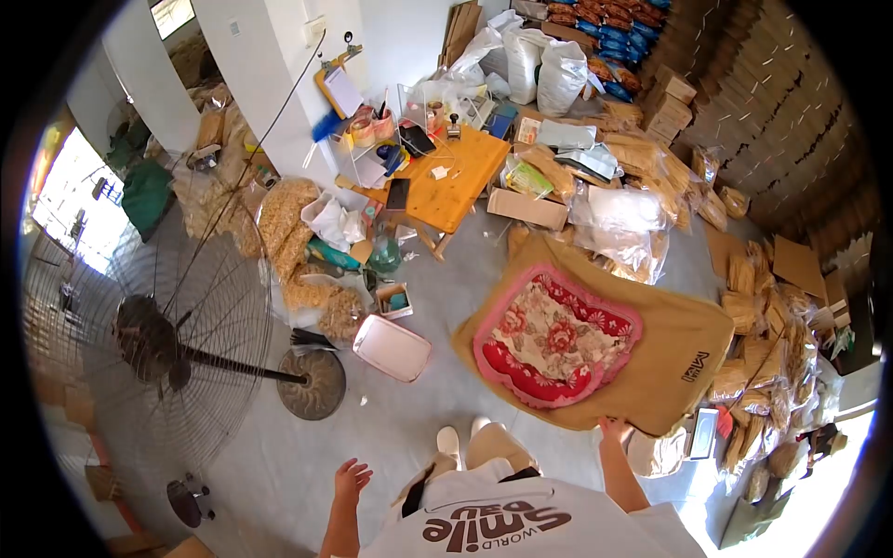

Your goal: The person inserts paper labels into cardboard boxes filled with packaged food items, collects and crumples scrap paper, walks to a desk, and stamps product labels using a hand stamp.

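Note:
My right hand is at the near edge of a tan cover, its fingers closed over the rim. The cover has dark lettering at its right end and is spread over something whose shape I cannot make out. On top of it lies a red and cream floral cushion with a pink border. Out to the other side, my left hand hangs in the air with fingers apart and nothing in it. A pale pink tray-like lid is on the floor beyond that hand.
A large standing fan with a round base is at left. Ahead stands a wooden desk with phones and small items. Bagged brown bundles are piled at right, white sacks at the back.

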